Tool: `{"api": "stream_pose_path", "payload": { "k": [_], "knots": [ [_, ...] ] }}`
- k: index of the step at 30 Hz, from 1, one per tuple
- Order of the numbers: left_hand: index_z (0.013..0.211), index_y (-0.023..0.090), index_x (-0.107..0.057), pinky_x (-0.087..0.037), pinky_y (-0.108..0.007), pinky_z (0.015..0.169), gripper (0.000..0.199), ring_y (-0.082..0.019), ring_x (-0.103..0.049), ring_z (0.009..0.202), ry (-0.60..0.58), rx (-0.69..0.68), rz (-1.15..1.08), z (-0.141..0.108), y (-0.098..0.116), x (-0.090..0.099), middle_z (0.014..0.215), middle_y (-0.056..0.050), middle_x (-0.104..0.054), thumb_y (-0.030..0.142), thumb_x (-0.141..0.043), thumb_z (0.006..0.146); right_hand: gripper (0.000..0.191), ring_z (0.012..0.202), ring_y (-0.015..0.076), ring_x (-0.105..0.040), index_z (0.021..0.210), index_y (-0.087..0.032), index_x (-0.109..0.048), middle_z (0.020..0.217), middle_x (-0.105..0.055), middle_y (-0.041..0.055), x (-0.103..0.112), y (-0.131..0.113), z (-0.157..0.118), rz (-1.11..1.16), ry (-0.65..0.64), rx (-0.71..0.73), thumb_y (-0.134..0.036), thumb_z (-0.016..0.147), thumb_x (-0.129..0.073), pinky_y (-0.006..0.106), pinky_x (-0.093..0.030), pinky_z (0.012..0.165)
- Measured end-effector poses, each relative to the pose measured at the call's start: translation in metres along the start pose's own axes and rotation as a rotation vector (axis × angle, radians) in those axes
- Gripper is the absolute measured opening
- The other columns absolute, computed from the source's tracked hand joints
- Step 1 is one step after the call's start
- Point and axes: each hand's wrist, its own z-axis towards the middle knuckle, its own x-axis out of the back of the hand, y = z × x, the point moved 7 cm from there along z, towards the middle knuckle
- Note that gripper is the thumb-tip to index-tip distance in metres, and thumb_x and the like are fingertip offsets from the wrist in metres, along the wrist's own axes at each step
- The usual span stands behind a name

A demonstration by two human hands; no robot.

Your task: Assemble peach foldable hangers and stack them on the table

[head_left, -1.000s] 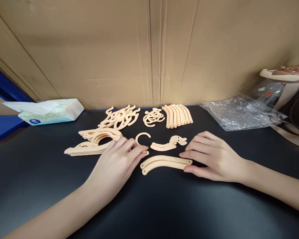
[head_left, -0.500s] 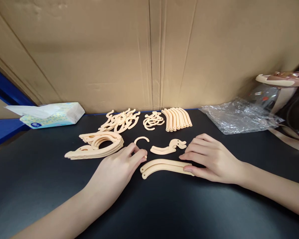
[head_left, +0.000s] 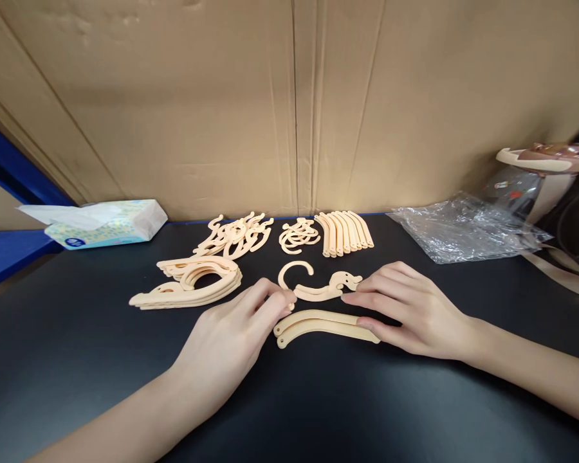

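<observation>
A cream hanger hook (head_left: 288, 266) is pinched in the fingertips of my left hand (head_left: 244, 325), its curved end up and its lower end mostly hidden by the fingers. Just right of it lies a dog-shaped piece (head_left: 313, 294) with small holes in its head. My right hand (head_left: 412, 312) rests at that piece's head with fingers loosely spread. Its thumb overlaps the right end of two curved hanger arms (head_left: 318, 316), which lie side by side nearer to me; the other ends show small holes.
Stacked hanger bodies (head_left: 212, 294) lie on the black table (head_left: 289, 411) at left. Behind are piles of dog-shaped pieces (head_left: 236, 235), loose hooks (head_left: 299, 235) and curved arms (head_left: 345, 233). A tissue pack (head_left: 106, 225), a clear plastic bag (head_left: 463, 228) and a strapped bottle (head_left: 516, 183) stand near the cardboard wall (head_left: 197, 116).
My left hand has shifted right with the hook, which now stands closer to the dog-shaped piece and shows more of its curve. The right fingers have edged in against the dog's head.
</observation>
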Motion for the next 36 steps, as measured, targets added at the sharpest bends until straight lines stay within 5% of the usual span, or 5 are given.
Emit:
{"api": "stream_pose_path", "payload": {
  "k": [9, 17, 28, 36],
  "knots": [
    [0.108, 0.017, -0.054, -0.040, -0.020, 0.059, 0.019, -0.010, -0.053, 0.070, -0.005, -0.307, -0.179, -0.004, 0.032, 0.009, 0.095, -0.003, -0.058, 0.007, -0.043, 0.096, 0.029, 0.098, 0.0182, -0.062, 0.121, -0.013, -0.055, 0.114, -0.067, 0.0111, 0.004, -0.005, 0.002, -0.067, 0.041, 0.023, -0.018, 0.092, -0.056, 0.034, -0.047, 0.084],
    [0.108, 0.016, -0.053, -0.043, -0.020, 0.060, 0.022, -0.010, -0.054, 0.072, -0.069, -0.312, -0.326, -0.001, 0.034, 0.008, 0.096, -0.004, -0.059, 0.004, -0.041, 0.095, 0.017, 0.088, 0.0152, -0.061, 0.105, -0.018, -0.064, 0.098, -0.071, 0.0050, 0.006, -0.004, 0.004, 0.138, 0.028, -0.018, -0.015, 0.096, -0.050, 0.032, -0.044, 0.080],
    [0.115, 0.021, -0.054, -0.044, -0.021, 0.065, 0.019, -0.010, -0.059, 0.078, -0.154, -0.250, -0.345, -0.002, 0.032, 0.001, 0.102, -0.001, -0.059, 0.018, -0.047, 0.098, 0.019, 0.077, 0.0120, -0.063, 0.095, -0.020, -0.063, 0.086, -0.066, 0.0022, -0.006, 0.016, -0.002, 0.600, -0.027, -0.402, -0.024, 0.099, -0.045, 0.023, -0.049, 0.070],
    [0.112, 0.021, -0.055, -0.043, -0.023, 0.065, 0.017, -0.012, -0.058, 0.083, -0.124, -0.241, -0.300, -0.001, 0.028, -0.002, 0.103, -0.003, -0.059, 0.018, -0.048, 0.097, 0.026, 0.061, 0.0106, -0.057, 0.090, -0.019, -0.061, 0.068, -0.061, -0.0007, -0.011, 0.047, -0.013, 0.822, 0.147, -0.728, -0.041, 0.097, -0.048, 0.022, -0.051, 0.059]
  ]
}}
